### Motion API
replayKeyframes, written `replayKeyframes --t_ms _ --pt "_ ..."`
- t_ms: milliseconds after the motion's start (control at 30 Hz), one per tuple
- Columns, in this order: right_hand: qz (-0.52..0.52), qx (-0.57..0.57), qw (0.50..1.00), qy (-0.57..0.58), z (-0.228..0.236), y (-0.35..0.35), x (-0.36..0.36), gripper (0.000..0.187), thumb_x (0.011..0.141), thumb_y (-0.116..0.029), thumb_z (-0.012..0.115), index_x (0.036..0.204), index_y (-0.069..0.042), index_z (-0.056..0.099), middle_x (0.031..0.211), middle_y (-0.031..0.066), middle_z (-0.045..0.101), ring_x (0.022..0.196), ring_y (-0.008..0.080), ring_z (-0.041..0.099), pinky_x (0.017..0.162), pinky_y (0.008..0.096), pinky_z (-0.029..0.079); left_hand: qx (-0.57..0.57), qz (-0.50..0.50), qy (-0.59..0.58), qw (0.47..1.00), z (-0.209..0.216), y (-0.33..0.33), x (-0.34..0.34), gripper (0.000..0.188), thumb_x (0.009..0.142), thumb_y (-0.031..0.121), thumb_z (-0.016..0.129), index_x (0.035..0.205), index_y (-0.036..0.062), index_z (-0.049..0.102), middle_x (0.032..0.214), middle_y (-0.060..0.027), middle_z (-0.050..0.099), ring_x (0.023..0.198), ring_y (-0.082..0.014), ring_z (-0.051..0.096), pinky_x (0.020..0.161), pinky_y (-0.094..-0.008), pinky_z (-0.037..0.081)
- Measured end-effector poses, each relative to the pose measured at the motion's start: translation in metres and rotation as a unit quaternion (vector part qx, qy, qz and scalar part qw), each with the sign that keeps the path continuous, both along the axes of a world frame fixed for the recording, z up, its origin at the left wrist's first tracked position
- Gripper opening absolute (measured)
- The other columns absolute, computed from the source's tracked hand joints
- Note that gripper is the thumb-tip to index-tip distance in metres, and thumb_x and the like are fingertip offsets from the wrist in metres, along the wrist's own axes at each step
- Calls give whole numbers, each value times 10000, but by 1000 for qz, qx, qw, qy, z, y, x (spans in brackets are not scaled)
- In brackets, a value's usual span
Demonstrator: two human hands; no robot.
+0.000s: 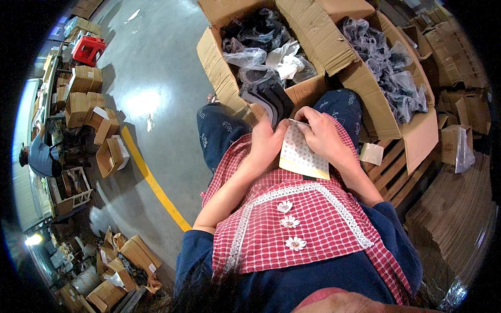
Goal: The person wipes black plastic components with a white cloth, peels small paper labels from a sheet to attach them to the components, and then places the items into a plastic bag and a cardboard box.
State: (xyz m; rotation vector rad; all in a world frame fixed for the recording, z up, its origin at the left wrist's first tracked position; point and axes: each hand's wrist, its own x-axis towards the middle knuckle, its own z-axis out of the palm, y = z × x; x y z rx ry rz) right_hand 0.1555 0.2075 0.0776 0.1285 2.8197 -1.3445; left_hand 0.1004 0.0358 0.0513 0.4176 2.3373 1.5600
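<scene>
My left hand (pixel 265 142) is closed around the lower end of several dark, curved strip-like pieces (pixel 271 99), black and grey, stacked together. Their upper ends reach over the edge of an open cardboard box (pixel 308 89). In my lap lies a white sheet (pixel 300 151) with rows of small grey marks and a yellow lower edge, perhaps a label sheet. Its top edge is pinched by my right hand (pixel 322 133), close beside the left thumb. Whether a single label is between the right fingertips is too small to tell.
Clear plastic bags with dark contents (pixel 261 39) fill the box in front. A second box (pixel 417 88) at right holds more bags (pixel 383 68) and stands on a wooden pallet (pixel 391 167). Flat cardboard (pixel 454 203) is stacked at right. Far left, a person (pixel 43 154) works near cartons (pixel 83 78).
</scene>
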Motion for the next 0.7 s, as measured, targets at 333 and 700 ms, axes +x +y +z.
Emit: replayKeyframes --t_ms 333,700 --pt "8 108 991 83 -13 -10 13 206 822 -8 581 1026 2 607 1003 194 608 984 389 597 863 456 496 -3 -7 20 1000 -19 4 6 339 883 196 678 1074 -64 573 949 -300 668 938 -467 657 758 -471 523" --pt "4 203 976 77 -19 -15 26 266 799 -26 588 1064 -15 613 1000 169 615 991 354 607 869 432 517 -1 -37 -47 998 -26 6 7 288 893 164 660 1104 -32 656 963 -198 726 910 -271 714 808 -374 539"
